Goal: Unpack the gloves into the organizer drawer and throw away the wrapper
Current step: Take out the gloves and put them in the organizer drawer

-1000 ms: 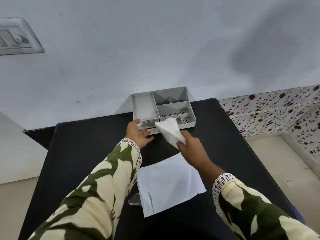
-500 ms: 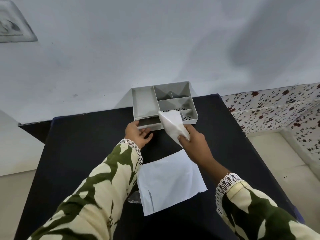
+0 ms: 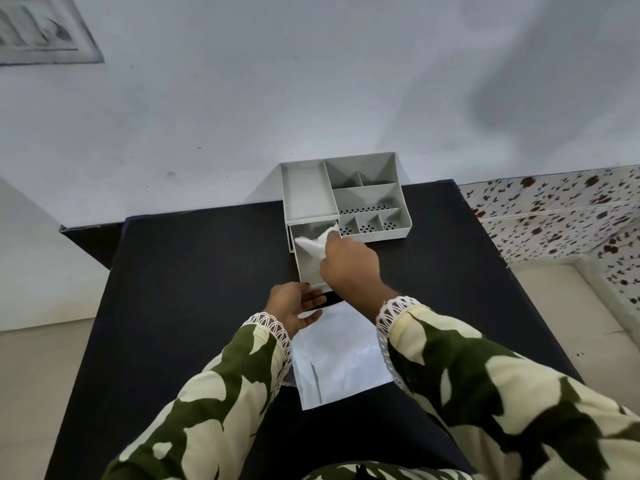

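Observation:
A grey organizer (image 3: pixel 308 188) with several compartments stands at the far edge of the black table, against the wall. Its drawer (image 3: pixel 306 268) is pulled out toward me. My right hand (image 3: pixel 349 268) is over the drawer, shut on white folded gloves (image 3: pixel 313 245) that lie inside it. My left hand (image 3: pixel 294 306) grips the drawer's front edge. The flat white wrapper (image 3: pixel 332 362) lies on the table between my forearms, near me.
The black table (image 3: pixel 194 278) ends at a white wall behind the organizer. A floral-tiled ledge (image 3: pixel 561 209) runs along the right, beyond the table edge. Pale floor shows at the left. A framed vent (image 3: pixel 38 32) hangs on the wall, top left.
The drawer has slid out toward me under my left hand. My right hand has lowered the gloves from above the organizer into the drawer.

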